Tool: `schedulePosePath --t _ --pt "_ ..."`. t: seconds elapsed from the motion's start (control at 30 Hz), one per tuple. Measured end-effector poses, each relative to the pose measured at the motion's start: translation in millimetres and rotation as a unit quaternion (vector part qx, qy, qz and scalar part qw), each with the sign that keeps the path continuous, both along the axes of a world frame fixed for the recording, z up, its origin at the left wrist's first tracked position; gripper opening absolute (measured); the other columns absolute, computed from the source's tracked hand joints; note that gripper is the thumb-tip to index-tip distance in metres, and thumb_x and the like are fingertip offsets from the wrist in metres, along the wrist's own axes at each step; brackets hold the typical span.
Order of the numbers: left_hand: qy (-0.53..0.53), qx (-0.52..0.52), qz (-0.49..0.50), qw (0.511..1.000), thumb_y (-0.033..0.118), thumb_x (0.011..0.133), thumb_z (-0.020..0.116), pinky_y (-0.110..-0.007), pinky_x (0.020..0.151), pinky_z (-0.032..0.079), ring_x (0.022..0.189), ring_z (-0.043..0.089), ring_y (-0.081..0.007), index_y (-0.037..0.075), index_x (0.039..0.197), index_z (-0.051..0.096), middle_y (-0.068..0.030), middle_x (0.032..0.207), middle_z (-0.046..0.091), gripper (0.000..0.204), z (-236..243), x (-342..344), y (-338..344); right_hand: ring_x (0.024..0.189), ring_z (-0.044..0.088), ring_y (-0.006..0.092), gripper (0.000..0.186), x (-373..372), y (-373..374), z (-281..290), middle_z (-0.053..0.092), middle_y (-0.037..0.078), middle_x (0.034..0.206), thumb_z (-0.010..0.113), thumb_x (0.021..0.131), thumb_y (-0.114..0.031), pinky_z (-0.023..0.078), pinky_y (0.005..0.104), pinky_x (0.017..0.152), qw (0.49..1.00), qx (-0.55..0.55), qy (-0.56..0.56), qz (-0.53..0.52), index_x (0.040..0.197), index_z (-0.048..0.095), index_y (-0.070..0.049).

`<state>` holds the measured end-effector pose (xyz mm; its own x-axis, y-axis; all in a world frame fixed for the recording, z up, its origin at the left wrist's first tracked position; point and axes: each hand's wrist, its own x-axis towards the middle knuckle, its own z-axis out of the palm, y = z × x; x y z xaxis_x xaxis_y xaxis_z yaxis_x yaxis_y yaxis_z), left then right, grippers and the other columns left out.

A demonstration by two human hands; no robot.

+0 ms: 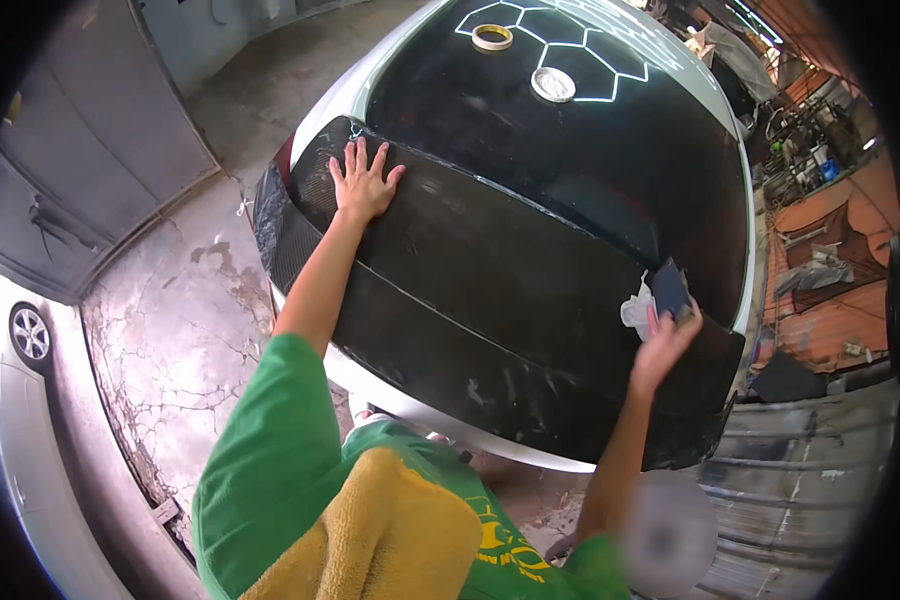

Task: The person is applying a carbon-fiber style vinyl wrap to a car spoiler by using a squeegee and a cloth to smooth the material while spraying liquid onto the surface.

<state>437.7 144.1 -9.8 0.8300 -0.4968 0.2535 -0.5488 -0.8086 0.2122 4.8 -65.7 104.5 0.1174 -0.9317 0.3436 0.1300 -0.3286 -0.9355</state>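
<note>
My left hand lies flat with spread fingers on the upper left of a car's dark trunk lid. Woven carbon-fibre pattern shows at the lid's left corner. My right hand is at the lid's right side, its fingers closed round a dark blue-grey rectangular piece of sandpaper, tilted up from the surface. Whether a block backs it is hidden. Beside it, by my fingers, is a crumpled white piece of material; I cannot tell if I hold that too.
Two rolls of tape, one yellowish and one white, lie on the dark rear window. A yellow towel hangs over my green shirt. Grey metal doors stand left; cluttered orange sheeting lies right.
</note>
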Motion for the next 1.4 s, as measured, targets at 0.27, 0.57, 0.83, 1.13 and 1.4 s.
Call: schedulePosePath --t 0.27,0.57,0.83,1.13,1.4 --pt "0.026 -0.083 -0.009 0.996 0.044 0.093 0.059 -0.066 0.115 0.015 0.149 0.018 -0.0428 0.027 0.145 0.049 -0.0207 0.160 0.025 0.055 5 12 19 0.148 0.028 0.0284 0.069 197 92 -89 0.031 0.013 0.159 0.066 0.088 -0.024 0.021 0.0577 0.115 0.698 -0.429 0.540 0.194 0.148 0.039 -0.002" --pt "0.086 -0.121 0.137 0.979 0.071 0.079 0.063 -0.059 0.112 0.028 0.143 0.031 -0.0421 0.033 0.154 0.032 -0.0227 0.156 0.032 0.090 1 75 56 0.145 0.035 0.0245 0.057 285 85 -88 0.039 0.008 0.156 0.057 0.096 -0.032 0.027 0.0519 0.115 0.669 -0.502 0.494 0.236 0.145 0.045 -0.006" --pt "0.072 -0.136 0.114 0.982 0.072 0.077 0.064 -0.058 0.114 0.026 0.142 0.031 -0.0466 0.033 0.154 0.032 -0.0218 0.156 0.033 0.092 5 87 40 0.143 0.037 0.0289 0.058 313 97 -81 0.040 0.012 0.155 0.058 0.095 -0.028 0.028 0.0558 0.114 0.677 -0.498 0.478 0.255 0.145 0.044 -0.003" --pt "0.092 -0.183 0.122 0.971 0.065 0.087 0.056 -0.057 0.114 0.028 0.143 0.033 -0.0420 0.032 0.151 0.039 -0.0159 0.156 0.037 0.073 -8 95 57 0.144 0.036 0.0248 0.064 268 70 -81 0.035 0.005 0.159 0.062 0.093 -0.030 0.021 0.0578 0.116 0.661 -0.479 0.496 0.295 0.149 0.040 -0.009" --pt "0.094 -0.165 0.112 0.975 0.062 0.089 0.055 -0.056 0.115 0.027 0.143 0.033 -0.0411 0.032 0.151 0.039 -0.0159 0.156 0.036 0.070 8 89 30 0.138 0.044 0.0270 0.061 373 110 -92 0.044 0.014 0.152 0.061 0.092 -0.034 0.027 0.0592 0.112 0.660 -0.552 0.443 0.252 0.142 0.048 -0.002"
